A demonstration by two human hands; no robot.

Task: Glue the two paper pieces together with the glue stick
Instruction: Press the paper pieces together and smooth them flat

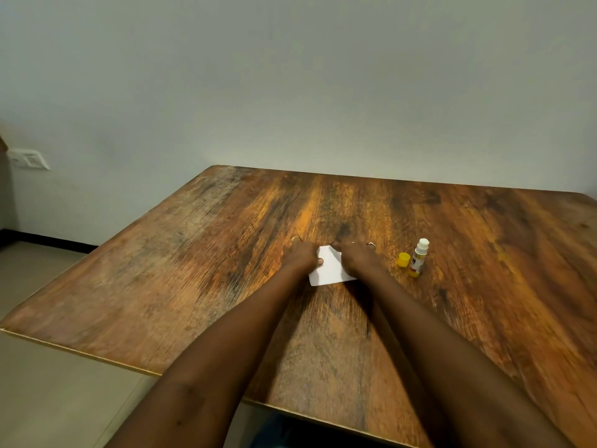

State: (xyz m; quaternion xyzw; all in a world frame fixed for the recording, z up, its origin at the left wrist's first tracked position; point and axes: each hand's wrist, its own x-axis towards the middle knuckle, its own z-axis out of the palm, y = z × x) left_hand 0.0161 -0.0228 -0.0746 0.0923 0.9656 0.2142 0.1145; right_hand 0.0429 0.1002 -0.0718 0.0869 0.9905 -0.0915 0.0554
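Note:
A small white paper lies flat on the wooden table, near its middle. Only one white sheet shows; I cannot tell whether a second piece lies under it. My left hand rests on the paper's left edge, thumb on the sheet. My right hand presses down on its right part and hides that corner. To the right stands the glue stick, uncapped, with its white tip up. Its yellow cap sits on the table just left of it.
The table's far edge meets a plain pale wall. Its left edge drops to a tiled floor. A white wall socket is at the far left.

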